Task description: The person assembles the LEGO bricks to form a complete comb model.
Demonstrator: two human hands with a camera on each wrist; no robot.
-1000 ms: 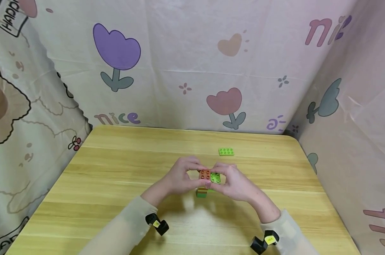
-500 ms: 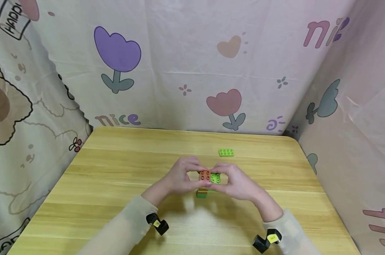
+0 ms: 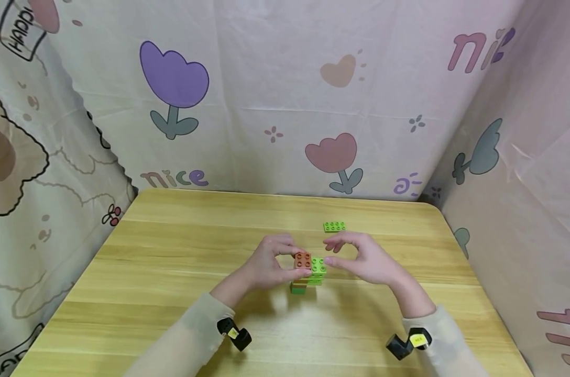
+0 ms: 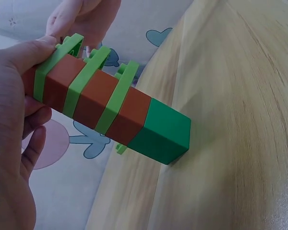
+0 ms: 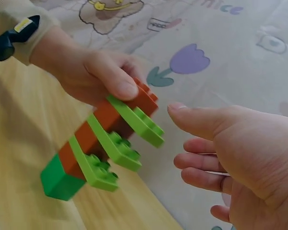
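A tower of toy building bricks (image 4: 92, 96) stands on the table, with a dark green brick (image 4: 165, 129) at its base. Above that, brown-orange bricks alternate with thin light green plates (image 5: 117, 148) whose studded ends stick out to one side. My left hand (image 3: 271, 262) pinches the topmost brown-orange brick (image 3: 303, 260) between thumb and fingers. Beside the tower, on its right, my right hand (image 3: 367, 259) is held apart from it with nothing in its grasp. Its thumb and loosely bent fingers are spread in the right wrist view.
Behind the hands a loose light green plate (image 3: 334, 226) with studs lies on the wooden table (image 3: 195, 220). A printed cloth (image 3: 261, 94) hangs along the table's back and sides.
My right hand has let go of the top of the tower and drawn back to the right, its fingers parting. The left hand keeps its hold on the top brick.
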